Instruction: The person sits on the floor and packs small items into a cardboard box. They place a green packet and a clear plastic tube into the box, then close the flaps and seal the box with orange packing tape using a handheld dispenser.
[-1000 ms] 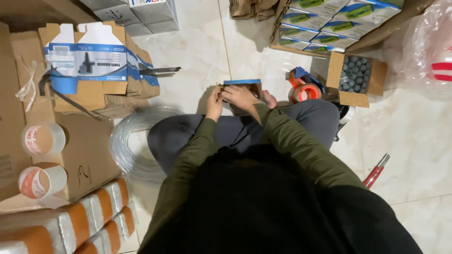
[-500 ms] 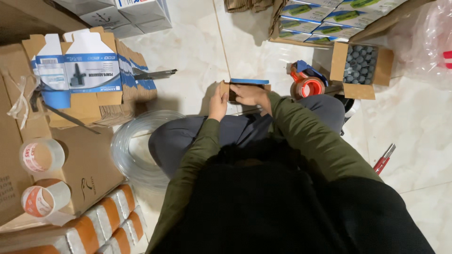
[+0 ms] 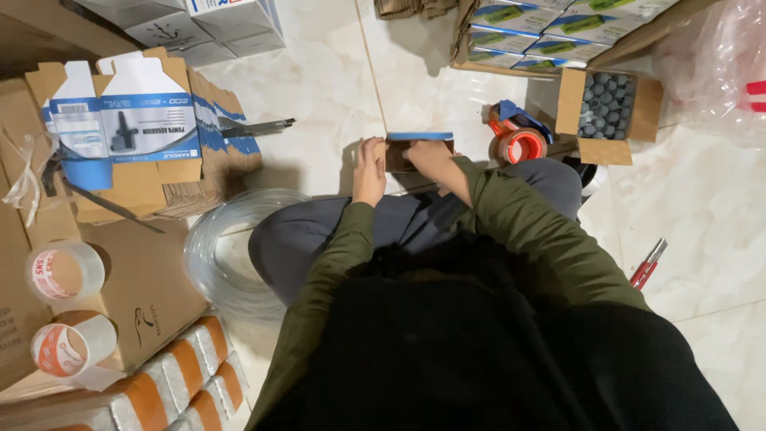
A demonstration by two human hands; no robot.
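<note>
Both hands (image 3: pixel 399 164) on small carton (image 3: pixel 419 144)

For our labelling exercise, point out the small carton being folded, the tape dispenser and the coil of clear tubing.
small carton (image 3: pixel 418 142), head view, its blue top edge.
tape dispenser (image 3: pixel 517 144), head view, its orange roll.
coil of clear tubing (image 3: pixel 209 259), head view, its left loop.

A stack of flat, unfolded cartons (image 3: pixel 136 136) in brown, blue and white lies at upper left, with two tape rolls (image 3: pixel 65 271) below it at the left edge. A coil of clear tubing (image 3: pixel 227 247) rests on the pale tiled floor (image 3: pixel 319 88) left of centre. At upper right, an orange tape dispenser (image 3: pixel 517 137) sits beside an open box of grey caps (image 3: pixel 606 108). Red-handled pliers (image 3: pixel 648 263) lie at right.
</note>
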